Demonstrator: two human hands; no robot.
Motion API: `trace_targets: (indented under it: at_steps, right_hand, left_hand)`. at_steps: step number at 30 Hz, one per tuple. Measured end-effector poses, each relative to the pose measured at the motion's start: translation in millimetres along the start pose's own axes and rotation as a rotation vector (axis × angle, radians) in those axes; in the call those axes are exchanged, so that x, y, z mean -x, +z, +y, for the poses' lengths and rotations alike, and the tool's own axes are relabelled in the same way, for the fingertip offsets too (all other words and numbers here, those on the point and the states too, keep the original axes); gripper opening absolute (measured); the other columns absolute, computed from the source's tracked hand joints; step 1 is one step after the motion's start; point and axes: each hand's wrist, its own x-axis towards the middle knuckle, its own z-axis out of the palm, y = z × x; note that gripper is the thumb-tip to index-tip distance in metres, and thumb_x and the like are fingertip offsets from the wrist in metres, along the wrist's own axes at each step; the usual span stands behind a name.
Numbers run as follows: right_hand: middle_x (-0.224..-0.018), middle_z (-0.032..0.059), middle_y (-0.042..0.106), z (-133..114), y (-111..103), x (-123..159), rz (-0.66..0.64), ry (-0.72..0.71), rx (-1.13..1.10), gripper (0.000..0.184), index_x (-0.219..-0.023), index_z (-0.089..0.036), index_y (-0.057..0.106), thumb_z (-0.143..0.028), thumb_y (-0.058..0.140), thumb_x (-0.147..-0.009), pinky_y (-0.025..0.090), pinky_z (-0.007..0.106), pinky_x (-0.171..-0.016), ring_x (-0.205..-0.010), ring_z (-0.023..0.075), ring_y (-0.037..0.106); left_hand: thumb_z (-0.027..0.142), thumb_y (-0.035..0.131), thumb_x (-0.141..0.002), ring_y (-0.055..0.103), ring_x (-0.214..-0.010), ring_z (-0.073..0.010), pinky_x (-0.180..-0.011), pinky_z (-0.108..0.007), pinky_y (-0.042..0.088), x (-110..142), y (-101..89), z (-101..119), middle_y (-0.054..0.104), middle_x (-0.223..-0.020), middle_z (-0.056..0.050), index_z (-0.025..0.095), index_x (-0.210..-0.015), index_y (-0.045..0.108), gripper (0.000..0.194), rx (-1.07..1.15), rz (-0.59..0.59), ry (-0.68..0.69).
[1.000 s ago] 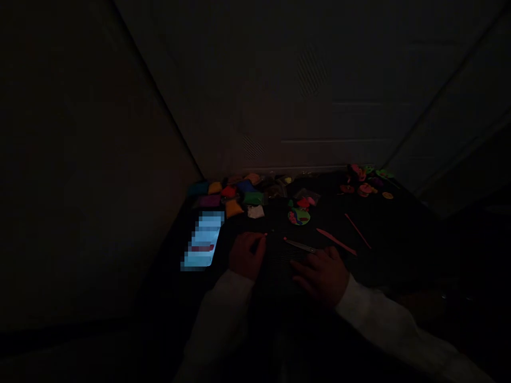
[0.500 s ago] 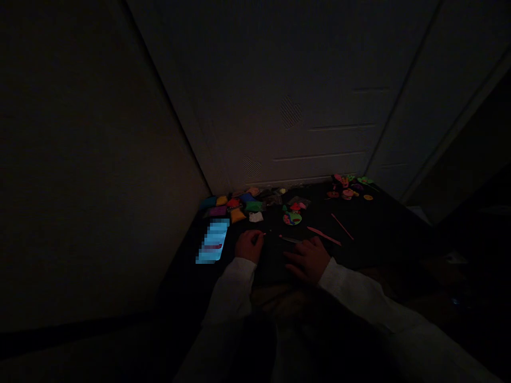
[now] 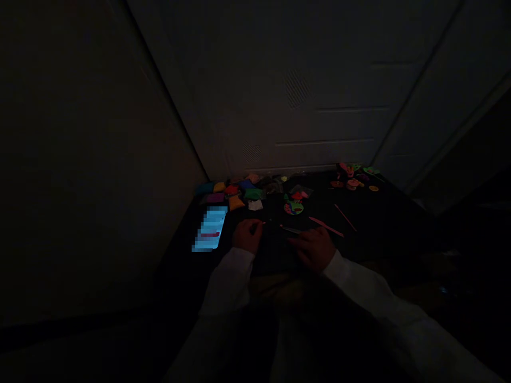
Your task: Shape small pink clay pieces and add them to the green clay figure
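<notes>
My left hand (image 3: 246,236) rests on the dark table with its fingers closed in a pinch. A tiny pink bit shows at its fingertips, too small to make out. My right hand (image 3: 315,247) has thumb and forefinger on the end of a thin pale pointed blade (image 3: 290,230). The blade points left, with a small pink bit (image 3: 281,226) at its tip. Another tiny pale speck (image 3: 270,219) lies between the hands. Beyond them is a round green clay piece (image 3: 294,208) with a red mushroom-like top. The scene is very dim.
A lit phone (image 3: 211,229) lies left of my left hand. Several packets of coloured clay (image 3: 236,202) line the back left. Two pink sticks, a flat modelling tool (image 3: 326,227) and a thin one (image 3: 345,217), lie right. Colourful clay figures (image 3: 351,178) sit at the back right near the wall.
The whole view has tipped down a little, so everything sits higher in the picture. My right hand's fingers have drawn slightly closer together; my left hand keeps its pinch.
</notes>
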Motion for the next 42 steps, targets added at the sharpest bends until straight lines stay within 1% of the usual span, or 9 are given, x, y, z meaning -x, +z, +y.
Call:
trace_targets:
  at_steps: [4, 11, 15, 21, 26, 32, 36, 42]
  right_hand:
    - [-0.087, 0.0039, 0.055, -0.7, -0.4, -1.9, -0.05, -0.023, 0.02, 0.029, -0.101, -0.026, 0.055, -0.026, 0.043, -0.074, 0.019, 0.035, -0.072, -0.082, 0.0167, 0.042]
    - [-0.087, 0.004, 0.055, -6.0, 0.7, -4.7, -0.082, -0.06, 0.06, 0.03, -0.101, -0.027, 0.055, -0.027, 0.043, -0.074, 0.019, 0.036, -0.072, -0.082, 0.0172, 0.041]
    - [-0.085, 0.0044, 0.054, -5.5, 1.1, -4.2, -0.083, -0.076, 0.053, 0.03, -0.101, -0.026, 0.056, -0.028, 0.044, -0.074, 0.018, 0.037, -0.073, -0.081, 0.0173, 0.041]
    - [-0.087, 0.006, 0.054, -9.6, -1.3, -4.1, -0.103, -0.088, 0.081, 0.035, -0.107, -0.025, 0.052, -0.028, 0.042, -0.074, 0.018, 0.038, -0.074, -0.083, 0.0187, 0.04]
    - [-0.085, 0.0052, 0.053, -10.3, -2.2, -1.6, -0.11, -0.074, 0.092, 0.033, -0.105, -0.026, 0.053, -0.028, 0.042, -0.074, 0.019, 0.038, -0.074, -0.083, 0.0183, 0.041]
    - [-0.085, 0.006, 0.053, -10.4, -2.6, -0.8, -0.103, -0.092, 0.085, 0.035, -0.107, -0.025, 0.052, -0.029, 0.043, -0.074, 0.018, 0.038, -0.075, -0.084, 0.0189, 0.041]
    - [-0.084, 0.0055, 0.054, -8.9, -0.9, -1.0, -0.081, -0.084, 0.064, 0.031, -0.103, -0.024, 0.055, -0.028, 0.043, -0.074, 0.018, 0.037, -0.073, -0.083, 0.0184, 0.041]
    - [-0.082, 0.0017, 0.056, -9.9, 0.5, -10.6, -0.077, -0.01, 0.05, 0.021, -0.089, -0.026, 0.059, -0.03, 0.042, -0.077, 0.018, 0.035, -0.073, -0.081, 0.0155, 0.042]
  left_hand:
    - [0.029, 0.045, -0.071, 0.052, -0.069, -0.013, -0.062, -0.025, 0.041, 0.7, -0.3, 1.2, 0.058, -0.074, -0.003, 0.017, -0.077, 0.06, 0.02, 0.005, 0.005, -0.008]
    - [0.029, 0.045, -0.072, 0.052, -0.069, -0.0126, -0.062, -0.025, 0.041, 1.2, -0.9, 1.7, 0.058, -0.074, -0.003, 0.018, -0.077, 0.059, 0.019, 0.012, 0.012, -0.007]
    - [0.03, 0.045, -0.071, 0.052, -0.069, -0.0126, -0.062, -0.025, 0.041, 0.8, -1.0, 1.9, 0.058, -0.072, -0.003, 0.018, -0.076, 0.06, 0.019, 0.012, 0.012, -0.003]
    - [0.029, 0.045, -0.072, 0.051, -0.068, -0.0128, -0.062, -0.025, 0.041, 1.5, -2.6, 6.3, 0.058, -0.073, -0.003, 0.017, -0.075, 0.059, 0.019, 0.013, 0.02, -0.006]
    - [0.028, 0.045, -0.071, 0.052, -0.068, -0.0123, -0.063, -0.025, 0.041, 1.2, -1.7, 5.9, 0.058, -0.073, -0.003, 0.017, -0.075, 0.059, 0.018, 0.021, 0.02, -0.004]
    - [0.029, 0.045, -0.071, 0.051, -0.068, -0.0127, -0.062, -0.026, 0.041, 1.2, -0.8, 4.0, 0.058, -0.073, -0.003, 0.018, -0.076, 0.06, 0.019, 0.02, 0.02, 0.001]
    - [0.029, 0.045, -0.072, 0.052, -0.069, -0.0129, -0.062, -0.025, 0.041, 0.9, -0.4, 2.1, 0.058, -0.073, -0.003, 0.018, -0.076, 0.06, 0.019, 0.018, 0.012, 0.009]
    - [0.028, 0.045, -0.072, 0.051, -0.069, -0.013, -0.062, -0.025, 0.04, 0.9, -2.1, 5.3, 0.058, -0.072, -0.003, 0.017, -0.075, 0.06, 0.019, 0.014, 0.02, 0.005]
